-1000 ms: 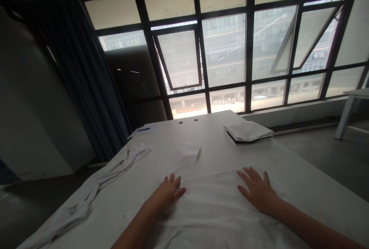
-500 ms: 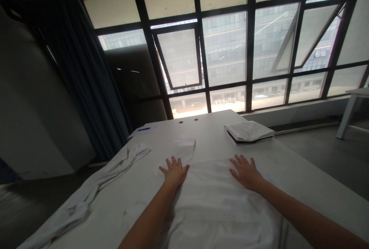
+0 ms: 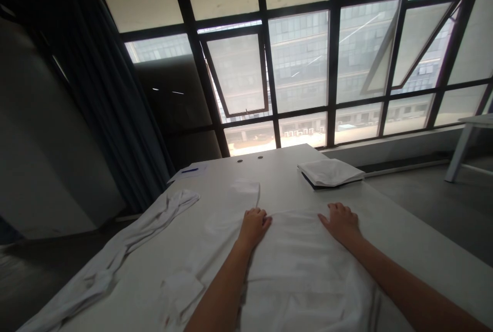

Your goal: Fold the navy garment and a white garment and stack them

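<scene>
Resting our left hand (image 3: 254,228) and right hand (image 3: 339,221) on a white cloth (image 3: 304,275), we are logging the grip: left fingers are bending down at the cloth's far edge, right fingers are curling slightly on top, and we cannot tell whether either hand is pinching. The cloth is lying spread over a white table (image 3: 400,224), lower centre of the frame. Item: a crumpled white fabric (image 3: 127,245) is trailing along the table's left edge, lower left. Item: a folded white towel (image 3: 330,172) is sitting near the far edge, right of centre. Item: a blue pen (image 3: 189,170) is lying on a sheet of paper (image 3: 200,169) at the far left corner.
</scene>
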Demonstrator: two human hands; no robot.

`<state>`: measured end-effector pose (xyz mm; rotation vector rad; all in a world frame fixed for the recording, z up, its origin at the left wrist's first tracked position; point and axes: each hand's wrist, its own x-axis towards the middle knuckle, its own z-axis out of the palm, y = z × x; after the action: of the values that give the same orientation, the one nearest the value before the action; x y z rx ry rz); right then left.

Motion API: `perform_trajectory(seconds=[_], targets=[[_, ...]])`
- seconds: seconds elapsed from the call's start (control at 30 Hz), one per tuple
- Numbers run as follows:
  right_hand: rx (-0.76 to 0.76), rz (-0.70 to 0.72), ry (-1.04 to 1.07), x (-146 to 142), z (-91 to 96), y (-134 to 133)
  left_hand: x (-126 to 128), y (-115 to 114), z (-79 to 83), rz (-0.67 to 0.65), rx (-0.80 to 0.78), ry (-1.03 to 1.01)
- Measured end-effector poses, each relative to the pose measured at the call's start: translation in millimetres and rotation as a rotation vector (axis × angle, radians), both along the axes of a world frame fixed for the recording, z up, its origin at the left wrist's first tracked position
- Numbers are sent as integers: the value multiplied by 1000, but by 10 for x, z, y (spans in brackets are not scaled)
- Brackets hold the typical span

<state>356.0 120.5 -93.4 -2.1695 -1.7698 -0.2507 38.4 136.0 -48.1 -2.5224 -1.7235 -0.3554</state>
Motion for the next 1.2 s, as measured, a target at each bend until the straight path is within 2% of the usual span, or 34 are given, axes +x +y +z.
perform_trajectory(seconds=[0.17, 0.37, 0.63, 0.87, 1.07, 1.2], targets=[[-23, 48, 12, 62, -10, -3, -57, -6, -4, -6, 21, -38], [19, 129, 21, 57, 54, -1, -113, -27, 5, 25, 73, -73], [104, 86, -22, 11, 132, -74, -192, -39, -13, 201, 163, -75], [-50, 245, -18, -5, 44, -61, -173, -28, -90, 339, 140, -26], [-148, 241, -47, -2, -43, -43, -137, -29, -103, 329, 101, 26], [-286, 213, -43, -1, -89, -44, -97, -75, -117, 317, 79, 56]])
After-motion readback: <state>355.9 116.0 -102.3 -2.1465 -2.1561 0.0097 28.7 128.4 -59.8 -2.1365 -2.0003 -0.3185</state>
